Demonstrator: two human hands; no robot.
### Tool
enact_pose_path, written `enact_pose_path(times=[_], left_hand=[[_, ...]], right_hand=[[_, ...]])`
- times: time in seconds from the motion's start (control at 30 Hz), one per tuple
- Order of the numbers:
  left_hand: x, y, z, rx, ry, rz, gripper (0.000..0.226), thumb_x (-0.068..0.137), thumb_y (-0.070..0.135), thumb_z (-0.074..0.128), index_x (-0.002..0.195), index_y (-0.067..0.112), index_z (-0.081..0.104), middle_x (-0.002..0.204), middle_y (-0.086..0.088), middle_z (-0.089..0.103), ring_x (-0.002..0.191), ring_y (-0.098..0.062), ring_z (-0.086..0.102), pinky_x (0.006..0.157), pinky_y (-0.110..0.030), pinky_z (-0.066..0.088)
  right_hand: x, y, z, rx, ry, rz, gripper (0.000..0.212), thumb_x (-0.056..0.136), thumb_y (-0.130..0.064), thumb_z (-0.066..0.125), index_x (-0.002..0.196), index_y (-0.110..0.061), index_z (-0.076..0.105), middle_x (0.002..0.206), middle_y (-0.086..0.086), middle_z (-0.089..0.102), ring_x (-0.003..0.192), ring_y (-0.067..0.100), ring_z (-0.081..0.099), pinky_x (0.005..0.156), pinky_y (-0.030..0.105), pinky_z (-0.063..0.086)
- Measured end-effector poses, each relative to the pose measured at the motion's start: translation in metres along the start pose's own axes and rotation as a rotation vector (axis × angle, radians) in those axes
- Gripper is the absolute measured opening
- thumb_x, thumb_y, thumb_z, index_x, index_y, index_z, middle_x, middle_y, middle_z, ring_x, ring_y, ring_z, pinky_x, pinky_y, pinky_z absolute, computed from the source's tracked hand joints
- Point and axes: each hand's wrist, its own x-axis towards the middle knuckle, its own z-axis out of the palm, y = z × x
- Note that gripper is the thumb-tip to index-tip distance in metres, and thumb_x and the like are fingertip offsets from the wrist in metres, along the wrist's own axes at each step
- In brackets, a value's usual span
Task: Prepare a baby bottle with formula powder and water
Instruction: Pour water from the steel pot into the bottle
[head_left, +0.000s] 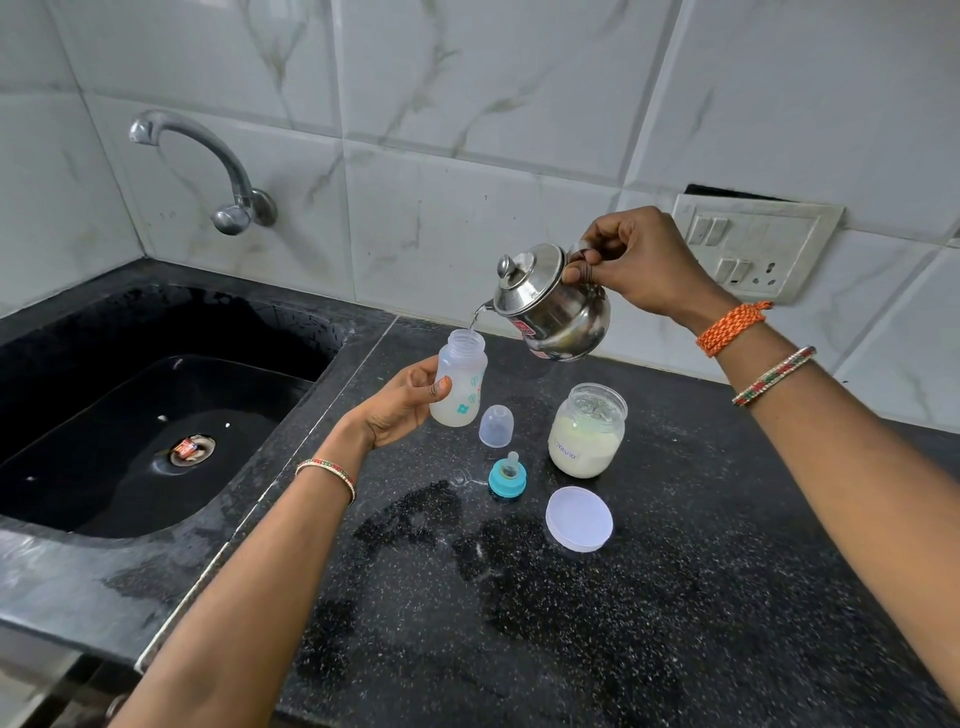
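My left hand (402, 408) grips an open translucent baby bottle (462, 376) with a pale layer at its bottom, held upright above the counter. My right hand (636, 262) holds the handle of a small steel kettle (550, 306), tilted left. A thin stream of water runs from its spout into the bottle's mouth. On the counter stand a clear bottle cap (496, 426), a teal nipple ring (508, 475), an open glass jar of formula powder (588, 431) and its white lid (579, 517).
A black sink (130, 415) with a drain lies to the left, under a chrome wall tap (208, 166). The black speckled countertop (519, 623) has wet patches. A switch panel (753, 244) sits on the tiled wall behind my right hand.
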Motion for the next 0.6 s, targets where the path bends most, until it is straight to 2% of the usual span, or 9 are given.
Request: enact_pose_path(times=[0.13,0.2,0.3,0.43,0.53,0.6], left_hand=[[-0.0007,-0.0013,0.0003,-0.013,0.0,0.0,0.086,0.056,0.046,0.086,0.128,0.014,0.051,0.118,-0.001,0.067,0.114,-0.018,0.06,0.09,-0.028,0.051],[-0.0012,-0.0016,0.0009,-0.016,-0.006,-0.002,0.085,0.057,0.045,0.086,0.128,0.014,0.051,0.117,0.0,0.067,0.113,-0.017,0.061,0.09,-0.028,0.051],[-0.0017,-0.0024,0.0012,-0.018,-0.011,-0.006,0.084,0.057,0.045,0.086,0.128,0.014,0.051,0.116,0.0,0.068,0.112,-0.017,0.061,0.089,-0.028,0.051],[-0.0026,-0.0037,0.0,-0.024,-0.019,-0.011,0.084,0.058,0.044,0.086,0.128,0.015,0.051,0.118,-0.001,0.067,0.114,-0.018,0.06,0.089,-0.028,0.051],[-0.0031,-0.0047,-0.0012,-0.024,-0.016,-0.015,0.085,0.057,0.045,0.086,0.128,0.015,0.051,0.118,-0.001,0.067,0.114,-0.018,0.06,0.09,-0.028,0.051],[-0.0032,-0.0061,-0.002,-0.026,-0.016,-0.017,0.085,0.057,0.045,0.086,0.128,0.015,0.051,0.119,-0.002,0.066,0.115,-0.019,0.059,0.09,-0.029,0.051]], right_hand=[[-0.0017,-0.0009,0.0001,0.022,0.003,-0.003,0.018,0.069,-0.014,0.082,0.074,-0.011,0.065,0.062,-0.008,0.058,0.072,0.012,0.063,0.079,0.029,0.056],[-0.0023,-0.0009,0.0007,0.026,0.001,-0.005,0.02,0.069,-0.014,0.082,0.068,-0.018,0.063,0.062,-0.009,0.058,0.073,0.012,0.063,0.079,0.029,0.056],[-0.0031,-0.0008,0.0014,0.031,0.002,-0.007,0.024,0.069,-0.014,0.083,0.066,-0.023,0.061,0.063,-0.008,0.06,0.072,0.01,0.064,0.079,0.029,0.056],[-0.0032,-0.0012,0.0017,0.029,0.001,-0.002,0.02,0.069,-0.015,0.082,0.069,-0.017,0.063,0.063,-0.008,0.059,0.066,0.005,0.06,0.077,0.029,0.056],[-0.0029,-0.0003,0.0019,0.024,0.004,0.001,0.019,0.069,-0.015,0.082,0.069,-0.016,0.063,0.062,-0.01,0.059,0.061,-0.006,0.059,0.074,0.024,0.054],[-0.0028,0.0003,0.002,0.02,0.008,0.003,0.019,0.069,-0.015,0.082,0.074,-0.012,0.065,0.062,-0.01,0.058,0.062,-0.004,0.059,0.075,0.024,0.054]])
